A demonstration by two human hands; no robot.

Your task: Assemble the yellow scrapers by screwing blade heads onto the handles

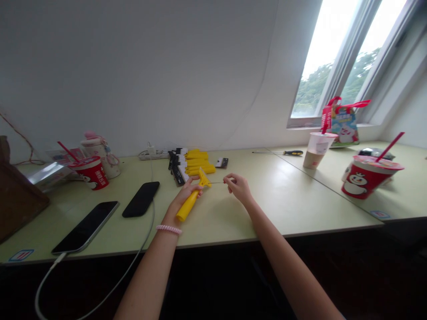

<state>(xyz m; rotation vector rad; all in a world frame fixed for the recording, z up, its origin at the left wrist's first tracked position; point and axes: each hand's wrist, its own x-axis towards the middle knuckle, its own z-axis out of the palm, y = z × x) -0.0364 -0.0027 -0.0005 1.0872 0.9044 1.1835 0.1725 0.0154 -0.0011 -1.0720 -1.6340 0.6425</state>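
Observation:
My left hand [187, 194] is closed round a yellow scraper-like tool [188, 205], which has a thick round handle and a flared head. The tool slants over the front of the table, head pointing away from me. To its right, my right hand [237, 186] is pinched shut on a thin string or wire [217, 182] that runs across to the tool's head. Just beyond my left hand lies a pile of similar yellow tools [200, 163] with black-and-white card tags [180, 171]. A loose card tag [222, 162] is beside the pile.
Two phones [140, 199] lie at left, a white cable [152, 222] running past them. A red cup [89, 172] and a bottle [100, 153] stand behind. Rightward are a screwdriver [292, 153], a clear cup [315, 151], another red cup [367, 180] and a bag [345, 126].

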